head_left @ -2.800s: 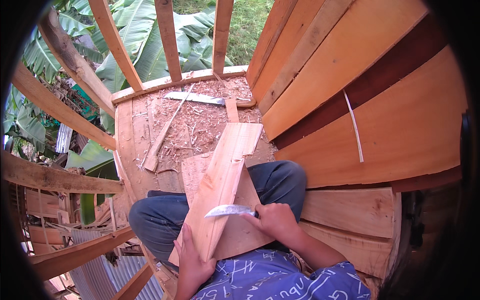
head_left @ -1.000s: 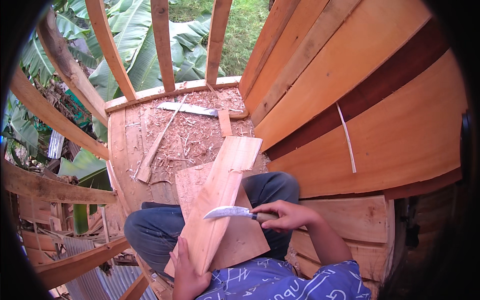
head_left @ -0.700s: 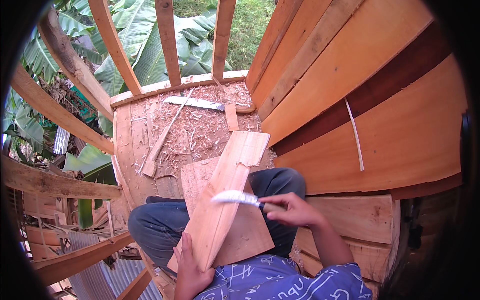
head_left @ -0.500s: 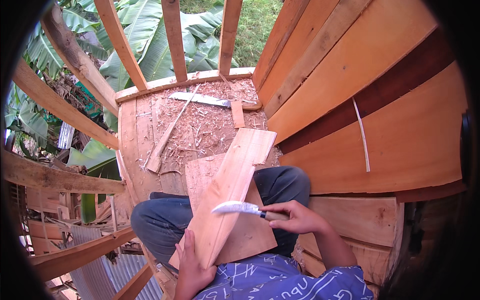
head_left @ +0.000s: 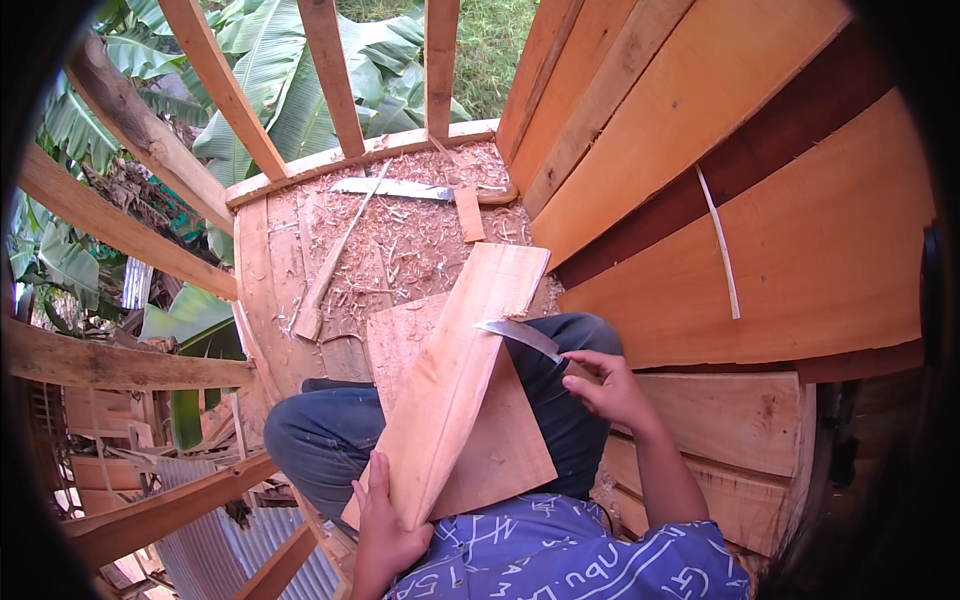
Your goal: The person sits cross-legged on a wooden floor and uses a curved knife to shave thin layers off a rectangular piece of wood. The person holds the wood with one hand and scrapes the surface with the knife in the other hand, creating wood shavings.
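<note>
- Fingers of the right hand (head_left: 612, 390) curl round a curved silvery steel knife (head_left: 528, 338)
- Left hand (head_left: 385, 525) clasps a long pale wooden board (head_left: 440, 395) over the blue-trousered lap (head_left: 325, 435)
- Nearer edge looks pared; wider far end seems uncut

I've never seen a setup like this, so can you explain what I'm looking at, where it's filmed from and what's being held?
There's no machine, just someone's two bare hands. A wide fisheye camera worn on the head looks down, so straight edges bend. The right hand holds a knife, its blade reaching over the edge of a long plank. The left hand is at that plank's lower end. Underneath lies a wider board, across the lap. On the floor beyond are wood shavings, a thin wooden strip and a longer blade.
</note>
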`<act>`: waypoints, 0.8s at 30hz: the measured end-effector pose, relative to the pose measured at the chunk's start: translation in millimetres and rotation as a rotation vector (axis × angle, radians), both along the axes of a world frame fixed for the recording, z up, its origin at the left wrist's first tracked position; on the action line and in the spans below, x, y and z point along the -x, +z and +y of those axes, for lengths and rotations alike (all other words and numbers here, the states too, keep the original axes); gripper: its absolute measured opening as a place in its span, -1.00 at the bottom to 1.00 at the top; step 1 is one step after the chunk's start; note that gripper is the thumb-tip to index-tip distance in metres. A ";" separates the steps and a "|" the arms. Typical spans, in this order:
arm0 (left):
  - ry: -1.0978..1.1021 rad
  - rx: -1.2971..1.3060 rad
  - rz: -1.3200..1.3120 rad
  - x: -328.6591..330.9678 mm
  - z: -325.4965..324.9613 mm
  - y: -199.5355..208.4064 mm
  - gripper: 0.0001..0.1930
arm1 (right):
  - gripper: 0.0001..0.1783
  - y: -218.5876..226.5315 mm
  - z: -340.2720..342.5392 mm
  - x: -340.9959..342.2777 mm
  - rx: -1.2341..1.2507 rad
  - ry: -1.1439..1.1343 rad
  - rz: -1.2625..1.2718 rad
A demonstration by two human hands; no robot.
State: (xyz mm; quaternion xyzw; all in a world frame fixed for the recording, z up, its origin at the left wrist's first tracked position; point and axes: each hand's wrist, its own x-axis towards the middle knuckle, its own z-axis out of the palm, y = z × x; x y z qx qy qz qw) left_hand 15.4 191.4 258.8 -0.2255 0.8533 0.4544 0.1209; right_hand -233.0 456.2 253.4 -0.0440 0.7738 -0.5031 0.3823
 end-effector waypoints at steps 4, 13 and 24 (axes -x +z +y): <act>0.021 -0.022 0.017 -0.7 0.5 1.9 0.18 | -0.57 2.0 -0.4 -9.8 0.070 0.077 0.082; 0.024 -0.031 0.015 -1.3 0.2 -0.5 0.19 | -0.55 -11.4 -2.1 -20.3 0.009 0.128 0.059; 0.024 -0.042 0.021 -2.7 -3.3 1.8 0.19 | -0.68 -14.9 -10.8 -21.0 0.129 0.015 0.093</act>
